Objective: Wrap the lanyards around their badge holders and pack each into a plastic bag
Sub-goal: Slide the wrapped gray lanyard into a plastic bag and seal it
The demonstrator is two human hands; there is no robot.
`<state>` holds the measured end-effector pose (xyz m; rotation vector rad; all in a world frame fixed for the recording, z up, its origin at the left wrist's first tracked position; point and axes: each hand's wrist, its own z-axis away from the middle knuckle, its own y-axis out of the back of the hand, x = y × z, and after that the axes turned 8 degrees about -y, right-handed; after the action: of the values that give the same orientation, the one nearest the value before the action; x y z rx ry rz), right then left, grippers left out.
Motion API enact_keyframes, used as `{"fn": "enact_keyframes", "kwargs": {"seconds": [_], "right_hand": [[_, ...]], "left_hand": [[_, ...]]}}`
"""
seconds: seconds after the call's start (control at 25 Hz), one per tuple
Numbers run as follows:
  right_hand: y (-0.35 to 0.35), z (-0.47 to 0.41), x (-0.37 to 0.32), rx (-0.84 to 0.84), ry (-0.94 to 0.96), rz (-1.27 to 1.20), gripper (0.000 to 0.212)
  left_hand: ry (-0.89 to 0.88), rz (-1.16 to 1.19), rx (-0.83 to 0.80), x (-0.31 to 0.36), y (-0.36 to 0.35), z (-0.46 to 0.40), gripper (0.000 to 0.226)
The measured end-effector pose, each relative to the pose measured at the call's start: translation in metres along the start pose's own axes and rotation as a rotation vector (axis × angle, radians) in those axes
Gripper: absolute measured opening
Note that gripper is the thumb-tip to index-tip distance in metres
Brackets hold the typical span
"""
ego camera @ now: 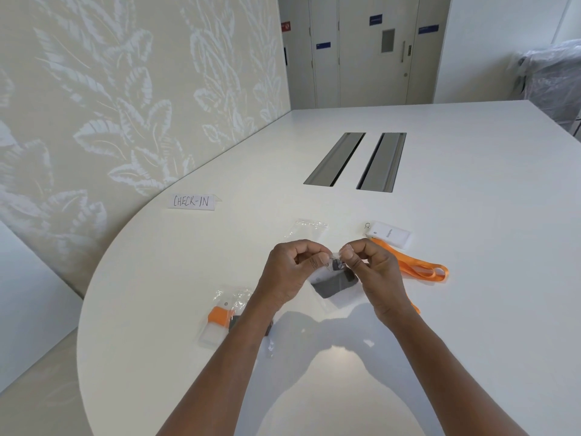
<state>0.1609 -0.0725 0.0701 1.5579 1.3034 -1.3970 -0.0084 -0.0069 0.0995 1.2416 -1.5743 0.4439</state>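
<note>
White table [440, 278], near centre: left hand [290, 273] and right hand [372, 272] pinch the mouth of a thin, slippery plastic bag [333, 302] holding a light grey-wrapped badge holder [333, 286], best gripped at its top edge.

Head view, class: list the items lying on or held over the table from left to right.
CHECK-IN card → packed bag with orange lanyard → left hand → bag with dark lanyard → right hand → loose orange lanyard.
</note>
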Motion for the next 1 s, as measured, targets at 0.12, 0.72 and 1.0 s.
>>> {"fn": "enact_keyframes", "kwargs": {"seconds": [0.12,0.72,1.0], "right_hand": [[0.001,0.000,-0.007,-0.031,-0.042,0.060,0.018],[-0.001,0.004,-0.026,-0.085,-0.228,0.304,0.010],[-0.001,0.005,-0.028,0.010,-0.241,0.356,0.010]], "left_hand": [[-0.048,-0.184,0.020,0.009,0.001,-0.001,0.005],[-0.150,-0.528,0.167,0.013,-0.016,0.003,0.014],[-0.017,-0.297,0.129,0.012,-0.015,0.002,0.012]]}}
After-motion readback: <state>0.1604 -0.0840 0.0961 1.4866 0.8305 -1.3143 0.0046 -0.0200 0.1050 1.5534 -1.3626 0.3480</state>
